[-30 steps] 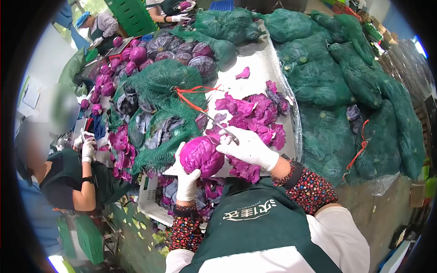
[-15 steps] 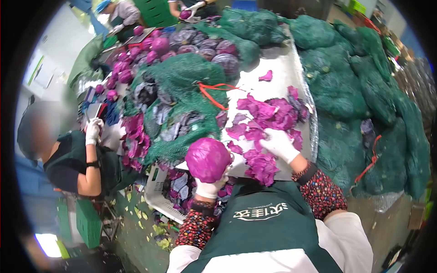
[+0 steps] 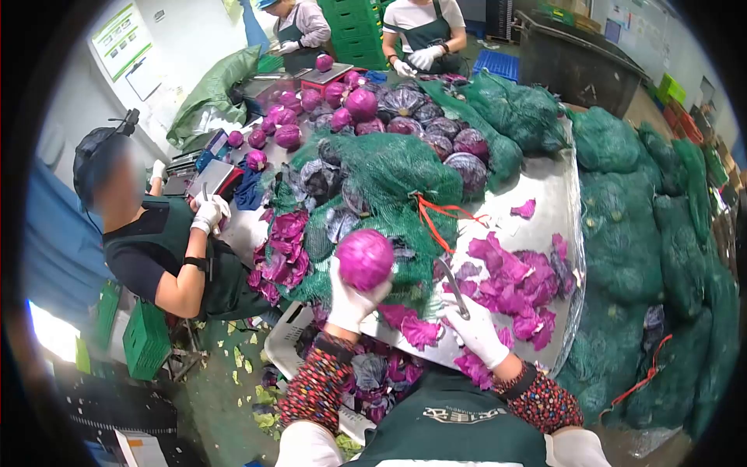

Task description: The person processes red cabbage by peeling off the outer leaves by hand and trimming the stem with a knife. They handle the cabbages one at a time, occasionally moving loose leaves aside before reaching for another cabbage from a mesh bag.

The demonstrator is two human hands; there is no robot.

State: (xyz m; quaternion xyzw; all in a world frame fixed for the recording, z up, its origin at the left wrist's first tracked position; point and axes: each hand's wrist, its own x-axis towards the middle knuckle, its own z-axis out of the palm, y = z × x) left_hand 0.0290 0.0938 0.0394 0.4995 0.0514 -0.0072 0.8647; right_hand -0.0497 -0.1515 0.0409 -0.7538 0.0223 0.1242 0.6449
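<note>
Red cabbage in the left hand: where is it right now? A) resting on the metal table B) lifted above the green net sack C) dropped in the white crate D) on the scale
B: the left hand holds the red cabbage raised in front of the green net sack, while the right hand grips a knife.

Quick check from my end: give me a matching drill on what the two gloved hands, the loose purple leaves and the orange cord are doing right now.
Things:
1. left hand
2. right hand
3. loose purple leaves
4. orange cord

States:
A. piled on the metal table
B. holds a knife
C. tied around a green net sack
D. holds up a trimmed red cabbage

Pairs: 1-D, 2-B, 3-A, 4-C
</note>
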